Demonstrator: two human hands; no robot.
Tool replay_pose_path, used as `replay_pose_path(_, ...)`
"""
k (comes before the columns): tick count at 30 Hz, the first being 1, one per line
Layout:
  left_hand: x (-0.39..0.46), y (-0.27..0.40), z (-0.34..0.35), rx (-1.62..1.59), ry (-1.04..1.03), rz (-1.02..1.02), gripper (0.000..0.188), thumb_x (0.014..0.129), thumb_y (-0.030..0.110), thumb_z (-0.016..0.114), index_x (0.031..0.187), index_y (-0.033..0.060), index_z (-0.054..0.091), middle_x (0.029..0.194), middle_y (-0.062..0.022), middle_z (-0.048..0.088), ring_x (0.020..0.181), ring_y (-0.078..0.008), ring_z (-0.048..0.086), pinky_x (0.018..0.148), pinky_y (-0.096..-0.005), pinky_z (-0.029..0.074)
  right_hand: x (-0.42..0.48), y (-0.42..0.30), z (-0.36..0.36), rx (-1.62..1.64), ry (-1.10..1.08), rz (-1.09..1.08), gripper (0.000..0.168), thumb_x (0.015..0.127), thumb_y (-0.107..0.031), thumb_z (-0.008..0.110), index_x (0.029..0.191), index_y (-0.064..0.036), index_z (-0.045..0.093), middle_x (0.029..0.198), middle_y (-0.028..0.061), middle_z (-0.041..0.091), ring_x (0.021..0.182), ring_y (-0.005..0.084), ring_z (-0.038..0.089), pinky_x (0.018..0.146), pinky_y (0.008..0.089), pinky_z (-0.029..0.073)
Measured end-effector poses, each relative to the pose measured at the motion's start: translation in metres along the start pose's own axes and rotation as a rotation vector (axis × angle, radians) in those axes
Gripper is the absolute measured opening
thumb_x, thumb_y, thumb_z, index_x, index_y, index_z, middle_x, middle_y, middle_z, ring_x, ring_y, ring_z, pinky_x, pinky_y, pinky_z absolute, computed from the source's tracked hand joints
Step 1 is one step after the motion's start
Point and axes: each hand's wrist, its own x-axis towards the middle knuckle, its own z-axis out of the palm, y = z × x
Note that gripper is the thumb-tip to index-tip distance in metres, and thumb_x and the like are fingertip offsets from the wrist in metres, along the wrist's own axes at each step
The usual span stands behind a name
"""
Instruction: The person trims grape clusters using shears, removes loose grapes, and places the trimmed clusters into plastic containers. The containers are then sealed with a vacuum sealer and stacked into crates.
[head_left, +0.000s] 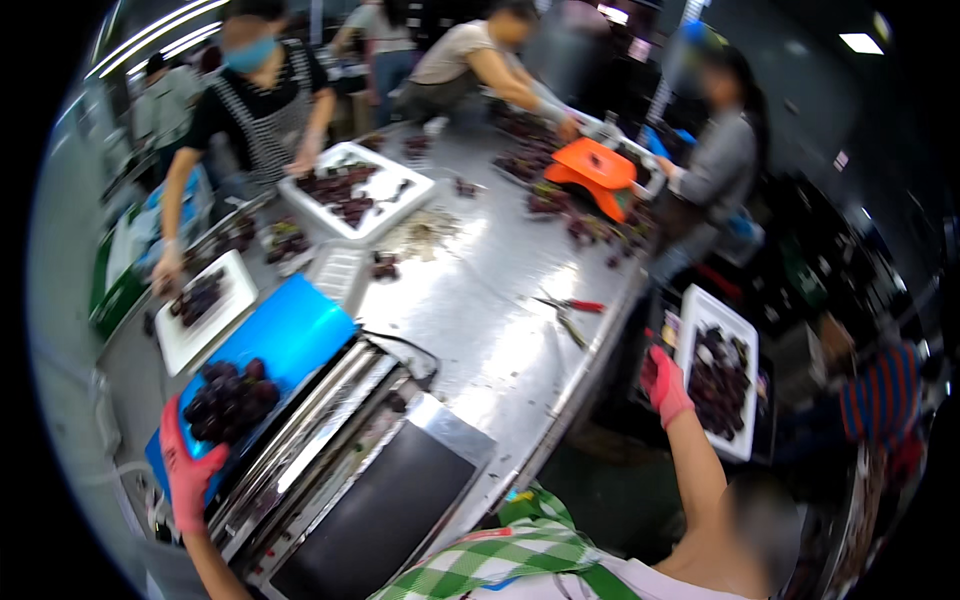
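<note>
My left hand (187, 465), in a pink glove, is spread beside a bunch of dark grapes (229, 401), thumb and fingers apart at its near edge. The grapes rest on a bright blue surface (300, 319) next to a metal machine with rollers (311, 442) and a dark flat plate (382, 510). Far to the right, my right hand (666, 386), also pink-gloved, is raised with curled fingers near a white foam tray of dark grapes (686, 337). Something dark red shows at its fingertips, too blurred to make out.
On the metal table (465, 330) lie red-handled snips (583, 305), grape bunches (289, 240) and an orange scale (596, 161). A white foam box (360, 232) holds grapes. A co-worker's hand (166, 274) is at a white tray (176, 352) on the left; other people stand around the table.
</note>
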Motion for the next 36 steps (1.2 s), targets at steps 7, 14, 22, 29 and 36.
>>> replay_pose_path(7, -0.001, -0.01, -0.004, -0.09, -0.076, -0.128, 0.086, 0.057, 0.014, 0.073, 0.135, 0.002, 0.038, 0.13, -0.0151, 0.047, 0.123, -0.0263, 0.042, 0.104, -0.0345, 0.031, 0.052, 0.011, -0.102, 0.3, 0.131, 0.025, 0.047, 0.092, -0.041, 0.031, 0.135, -0.024, 0.028, 0.142, 0.0159, 0.033, 0.132, 0.0313, 0.03, 0.102, 0.0439, 0.029)
replay_pose_path(14, -0.004, -0.017, 0.0, -0.095, -0.158, -0.185, 0.088, 0.064, 0.02, 0.079, 0.138, 0.0033, 0.034, 0.133, -0.0162, 0.043, 0.126, -0.0271, 0.039, 0.105, -0.0344, 0.03, -0.096, 0.044, 0.102, -0.606, -0.587, -0.266, 0.044, 0.087, -0.025, 0.06, 0.122, 0.0, 0.05, 0.108, 0.0109, 0.06, 0.093, 0.0204, 0.058, 0.084, 0.0309, 0.046)
replay_pose_path(22, -0.023, -0.001, -0.027, 0.009, -0.141, -0.249, 0.081, 0.07, 0.025, 0.074, 0.138, 0.0055, 0.033, 0.135, -0.017, 0.04, 0.125, -0.0314, 0.039, 0.104, -0.0369, 0.033, -0.077, 0.069, 0.233, -0.941, -0.592, -0.878, 0.065, 0.081, -0.013, 0.063, 0.135, 0.001, 0.032, 0.134, 0.02, 0.037, 0.123, 0.0321, 0.038, 0.103, 0.0373, 0.032)
replay_pose_path(29, -0.076, 0.003, -0.054, -0.003, -0.017, -0.389, 0.079, 0.069, 0.02, 0.073, 0.137, 0.0073, 0.035, 0.134, -0.0151, 0.042, 0.123, -0.0258, 0.042, 0.102, -0.036, 0.035, 0.06, 0.058, 0.207, -1.742, -0.069, -0.546, 0.107, 0.059, -0.052, 0.075, 0.142, -0.008, 0.022, 0.144, 0.0202, 0.025, 0.134, 0.0352, 0.022, 0.106, 0.0527, 0.022)
replay_pose_path(36, -0.109, 0.008, -0.052, -0.091, 0.101, -0.573, 0.079, 0.07, 0.019, 0.074, 0.137, 0.0044, 0.035, 0.135, -0.0144, 0.042, 0.124, -0.0273, 0.042, 0.103, -0.0356, 0.034, 0.106, 0.056, 0.178, -1.998, -0.209, -0.358, 0.122, 0.048, -0.06, 0.077, 0.144, -0.012, 0.018, 0.148, 0.0142, 0.021, 0.137, 0.0327, 0.017, 0.107, 0.0552, 0.016)
